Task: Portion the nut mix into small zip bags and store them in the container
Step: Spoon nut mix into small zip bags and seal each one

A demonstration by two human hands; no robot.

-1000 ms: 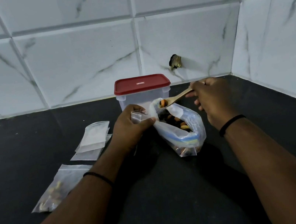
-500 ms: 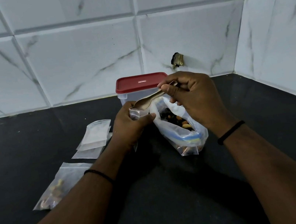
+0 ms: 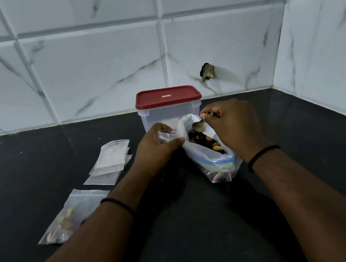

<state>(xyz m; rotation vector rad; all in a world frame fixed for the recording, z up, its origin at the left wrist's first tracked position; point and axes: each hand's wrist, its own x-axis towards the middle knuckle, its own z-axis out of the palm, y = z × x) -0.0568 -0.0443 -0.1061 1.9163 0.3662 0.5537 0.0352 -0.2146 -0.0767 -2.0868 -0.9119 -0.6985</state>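
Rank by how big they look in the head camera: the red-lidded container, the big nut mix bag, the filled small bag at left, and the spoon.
1. Red-lidded container
2. Big nut mix bag, a close second, partly hidden by the hands
3. Filled small bag, nearer the camera, so unsure
4. Spoon, mostly hidden

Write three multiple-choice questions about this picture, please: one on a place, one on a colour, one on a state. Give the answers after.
1. Where does the filled small bag lie?
A. left of the left arm
B. inside the container
C. behind the container

2. What colour is the container's lid?
A. blue
B. red
C. green

3. What does the right hand hold?
A. a spoon
B. the lid
C. nothing

Answers:
1 A: the filled small bag lies on the counter, left.
2 B: the lid is red.
3 A: the right hand grips a spoon over the big nut bag.
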